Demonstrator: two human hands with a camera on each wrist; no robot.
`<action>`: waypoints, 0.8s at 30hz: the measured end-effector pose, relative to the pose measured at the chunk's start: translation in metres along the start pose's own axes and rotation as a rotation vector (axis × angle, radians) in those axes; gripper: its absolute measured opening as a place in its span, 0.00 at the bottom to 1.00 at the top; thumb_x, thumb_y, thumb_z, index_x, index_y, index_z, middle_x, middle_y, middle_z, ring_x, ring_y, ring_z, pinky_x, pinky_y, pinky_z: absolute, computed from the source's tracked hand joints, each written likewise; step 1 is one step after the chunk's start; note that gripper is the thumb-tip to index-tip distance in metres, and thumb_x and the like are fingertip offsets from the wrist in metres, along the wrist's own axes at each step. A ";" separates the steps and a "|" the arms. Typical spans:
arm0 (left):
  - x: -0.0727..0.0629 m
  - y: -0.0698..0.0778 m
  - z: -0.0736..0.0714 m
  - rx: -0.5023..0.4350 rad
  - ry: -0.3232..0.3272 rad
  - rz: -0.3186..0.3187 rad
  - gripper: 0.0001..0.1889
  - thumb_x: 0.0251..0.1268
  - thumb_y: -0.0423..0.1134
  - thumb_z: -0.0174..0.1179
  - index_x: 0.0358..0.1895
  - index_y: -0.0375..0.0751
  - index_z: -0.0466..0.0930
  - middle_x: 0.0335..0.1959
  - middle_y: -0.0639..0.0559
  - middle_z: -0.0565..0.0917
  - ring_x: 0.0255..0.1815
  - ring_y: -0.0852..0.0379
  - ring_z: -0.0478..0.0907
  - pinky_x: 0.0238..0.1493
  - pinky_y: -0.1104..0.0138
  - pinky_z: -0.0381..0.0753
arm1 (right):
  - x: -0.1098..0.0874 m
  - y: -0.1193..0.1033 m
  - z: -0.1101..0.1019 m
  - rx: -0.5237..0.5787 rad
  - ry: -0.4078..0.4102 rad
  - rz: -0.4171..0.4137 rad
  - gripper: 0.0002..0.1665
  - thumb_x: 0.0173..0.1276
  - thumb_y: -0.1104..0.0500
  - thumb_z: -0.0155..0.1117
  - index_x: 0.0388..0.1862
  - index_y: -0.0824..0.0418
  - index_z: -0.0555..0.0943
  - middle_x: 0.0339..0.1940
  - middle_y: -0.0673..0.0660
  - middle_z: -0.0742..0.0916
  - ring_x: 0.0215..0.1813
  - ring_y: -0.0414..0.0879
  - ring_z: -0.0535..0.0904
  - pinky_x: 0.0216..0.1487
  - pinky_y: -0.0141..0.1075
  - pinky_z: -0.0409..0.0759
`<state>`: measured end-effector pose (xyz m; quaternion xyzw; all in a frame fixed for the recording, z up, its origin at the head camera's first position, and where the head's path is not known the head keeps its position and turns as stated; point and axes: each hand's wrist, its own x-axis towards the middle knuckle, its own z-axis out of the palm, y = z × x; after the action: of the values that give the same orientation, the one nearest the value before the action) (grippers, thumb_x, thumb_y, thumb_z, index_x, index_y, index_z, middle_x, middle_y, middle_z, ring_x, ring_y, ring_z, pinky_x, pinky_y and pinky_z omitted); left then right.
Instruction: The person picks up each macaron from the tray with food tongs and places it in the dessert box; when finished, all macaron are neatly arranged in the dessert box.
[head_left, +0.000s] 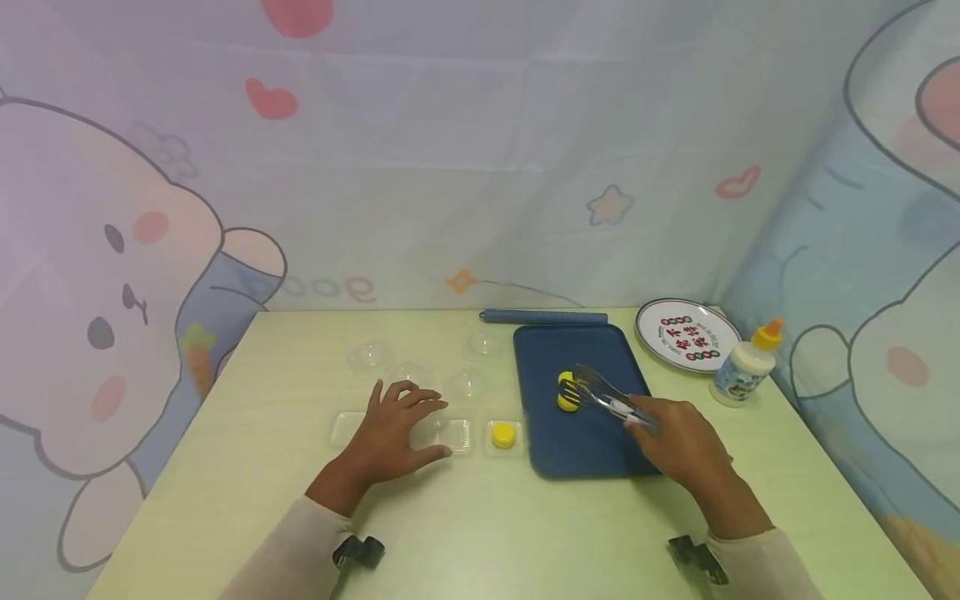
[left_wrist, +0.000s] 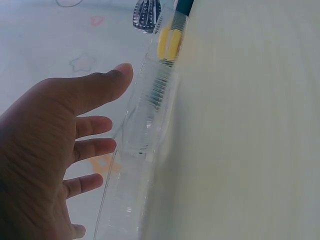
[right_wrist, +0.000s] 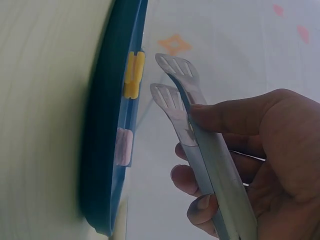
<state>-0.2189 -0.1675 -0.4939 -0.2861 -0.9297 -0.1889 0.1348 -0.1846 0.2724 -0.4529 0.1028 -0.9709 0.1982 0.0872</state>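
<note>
In the head view, right of centre, your right hand (head_left: 678, 442) grips metal tongs (head_left: 618, 408) over yellow pieces (head_left: 567, 406) on the blue tray (head_left: 585, 454). Left wrist, frame left: your left hand (left_wrist: 45, 140) spreads its fingers beside clear containers (left_wrist: 127, 185). Right wrist, upper centre: the tongs' tips stand apart.

A: Tray (head_left: 551, 454) position?
B: Right of centre on worktop (head_left: 480, 533); macarons (head_left: 567, 402) on it, tongs (head_left: 611, 403) above. Rod (head_left: 543, 317) behind, plate (head_left: 686, 337) behind-right, bottle (head_left: 742, 373) front-right of plate.
A: Left side?
B: Single box (head_left: 503, 453) just beside tray, macaron (head_left: 503, 434) inside; other boxes (head_left: 454, 437) further left, lids (head_left: 468, 384) behind.
</note>
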 end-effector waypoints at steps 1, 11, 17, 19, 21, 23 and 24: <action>-0.001 0.000 0.000 -0.003 0.000 -0.003 0.33 0.59 0.59 0.78 0.66 0.51 0.86 0.67 0.52 0.87 0.72 0.39 0.74 0.77 0.19 0.56 | 0.000 0.001 0.000 0.001 -0.005 -0.001 0.27 0.74 0.57 0.74 0.69 0.62 0.86 0.60 0.70 0.91 0.53 0.60 0.91 0.41 0.53 0.83; -0.003 -0.006 0.003 -0.012 -0.012 -0.027 0.35 0.59 0.62 0.78 0.67 0.51 0.86 0.67 0.53 0.87 0.73 0.41 0.75 0.78 0.19 0.54 | -0.001 0.002 0.004 -0.029 -0.054 0.001 0.27 0.74 0.57 0.74 0.69 0.63 0.86 0.59 0.71 0.91 0.55 0.66 0.91 0.46 0.61 0.87; -0.004 -0.007 0.004 -0.015 -0.004 -0.024 0.34 0.58 0.61 0.79 0.67 0.52 0.86 0.66 0.53 0.88 0.72 0.41 0.75 0.78 0.18 0.55 | -0.002 0.002 0.007 -0.042 -0.050 -0.012 0.27 0.73 0.57 0.74 0.68 0.65 0.86 0.59 0.71 0.91 0.58 0.70 0.90 0.49 0.64 0.87; -0.004 -0.007 0.003 -0.013 -0.002 -0.022 0.34 0.58 0.61 0.79 0.67 0.52 0.86 0.66 0.53 0.88 0.72 0.41 0.75 0.78 0.19 0.56 | -0.002 0.003 0.008 -0.043 -0.049 -0.015 0.27 0.73 0.57 0.75 0.68 0.64 0.86 0.59 0.71 0.91 0.58 0.69 0.90 0.49 0.64 0.87; -0.004 -0.007 0.003 -0.015 -0.001 -0.019 0.34 0.57 0.61 0.79 0.67 0.52 0.86 0.66 0.53 0.88 0.72 0.41 0.75 0.78 0.19 0.56 | -0.002 0.004 0.009 -0.046 -0.046 -0.020 0.27 0.73 0.57 0.75 0.68 0.64 0.86 0.59 0.71 0.91 0.58 0.69 0.90 0.50 0.64 0.87; -0.004 -0.007 0.003 -0.014 -0.002 -0.018 0.34 0.57 0.61 0.79 0.66 0.53 0.86 0.66 0.53 0.88 0.72 0.41 0.75 0.78 0.19 0.56 | -0.002 0.004 0.009 -0.051 -0.038 -0.027 0.27 0.73 0.57 0.75 0.68 0.64 0.86 0.58 0.71 0.92 0.57 0.70 0.90 0.51 0.65 0.87; -0.003 -0.008 0.004 -0.013 -0.002 -0.017 0.34 0.57 0.61 0.79 0.66 0.53 0.86 0.66 0.53 0.88 0.72 0.41 0.75 0.78 0.19 0.56 | -0.002 0.005 0.010 -0.057 -0.037 -0.028 0.27 0.73 0.57 0.75 0.68 0.64 0.86 0.58 0.71 0.92 0.57 0.70 0.90 0.50 0.65 0.87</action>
<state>-0.2212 -0.1734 -0.5009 -0.2794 -0.9308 -0.1961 0.1306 -0.1848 0.2729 -0.4638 0.1177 -0.9760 0.1674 0.0747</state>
